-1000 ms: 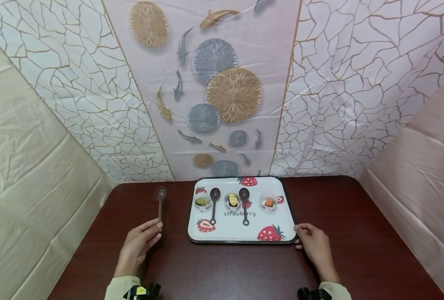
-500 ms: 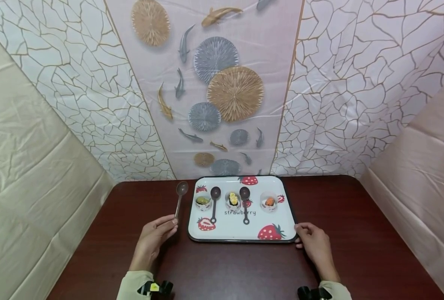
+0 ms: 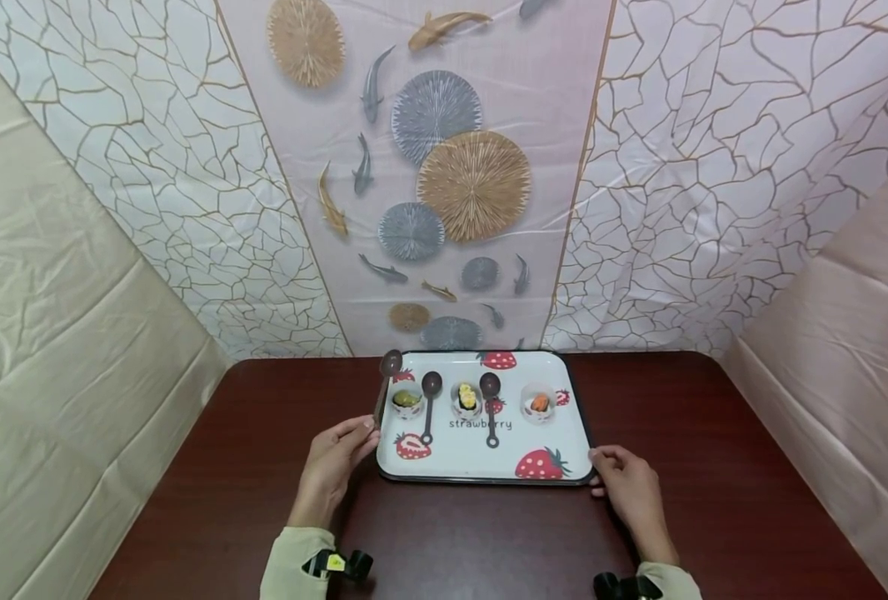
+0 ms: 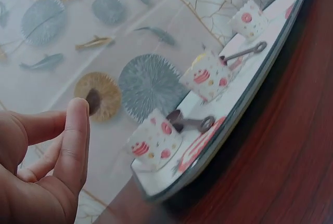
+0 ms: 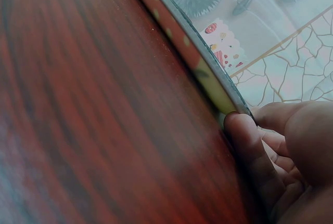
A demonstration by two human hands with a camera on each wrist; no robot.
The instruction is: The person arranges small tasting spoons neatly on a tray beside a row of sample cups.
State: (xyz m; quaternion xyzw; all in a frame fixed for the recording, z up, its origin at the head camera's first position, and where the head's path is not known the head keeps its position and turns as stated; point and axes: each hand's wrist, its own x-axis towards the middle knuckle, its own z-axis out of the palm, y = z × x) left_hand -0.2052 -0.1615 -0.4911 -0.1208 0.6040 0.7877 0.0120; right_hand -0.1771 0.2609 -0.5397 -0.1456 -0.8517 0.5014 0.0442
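My left hand (image 3: 333, 463) pinches the handle end of a dark brown spoon (image 3: 390, 363), its bowl pointing away over the tray's back-left corner. In the left wrist view the fingers hide most of that spoon. My right hand (image 3: 627, 493) grips the front-right edge of a white, dark-rimmed tray (image 3: 462, 467) printed with strawberries, thumb and fingers at the rim in the right wrist view. Two more brown spoons, a left one (image 3: 427, 410) and a right one (image 3: 491, 408), lie on the tray between three small patterned cups.
The left cup (image 4: 156, 143) holds something green (image 3: 406, 399), the middle cup (image 4: 208, 77) something yellow and dark (image 3: 466, 398), the right cup (image 4: 248, 20) something orange (image 3: 539, 403). A dark red-brown table (image 3: 489, 542) lies beneath, with a patterned cloth backdrop (image 3: 654, 167) behind.
My left hand has moved right with the spoon, from over the table left of the tray to the tray's left edge. The right hand and the tray have stayed put.
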